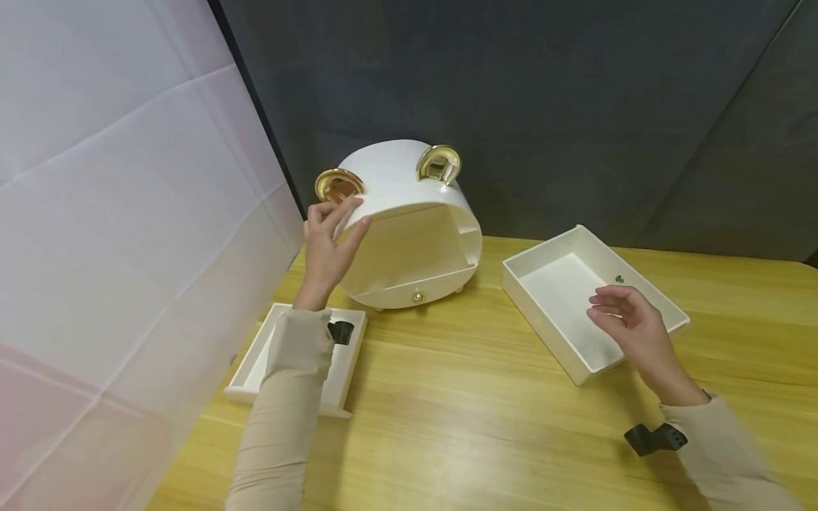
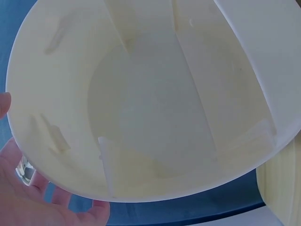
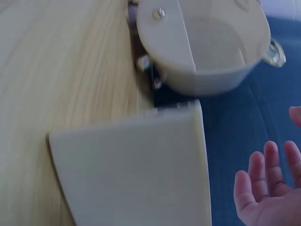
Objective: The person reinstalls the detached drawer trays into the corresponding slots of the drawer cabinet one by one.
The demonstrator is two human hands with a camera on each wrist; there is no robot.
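Observation:
A white oval box [image 1: 409, 234] with two gold round knobs [image 1: 438, 165] on top stands at the back of the wooden table [image 1: 447, 411], its front open and hollow. My left hand [image 1: 332, 227] pinches the left rim of the opening between thumb and fingers. The left wrist view looks into the bare box interior [image 2: 150, 108], with my left hand [image 2: 19, 197] behind the rim. My right hand [image 1: 623, 316] hovers with relaxed fingers over a white drawer [image 1: 540, 247] lying on the table to the right. In the right wrist view my right hand [image 3: 268, 188] is spread, holding nothing.
A second shallow white tray [image 1: 345, 369] lies under my left forearm near the table's left edge. A small gold knob [image 1: 417, 296] marks a drawer shut in the box's base. A white sheet hangs at the left, a dark backdrop behind.

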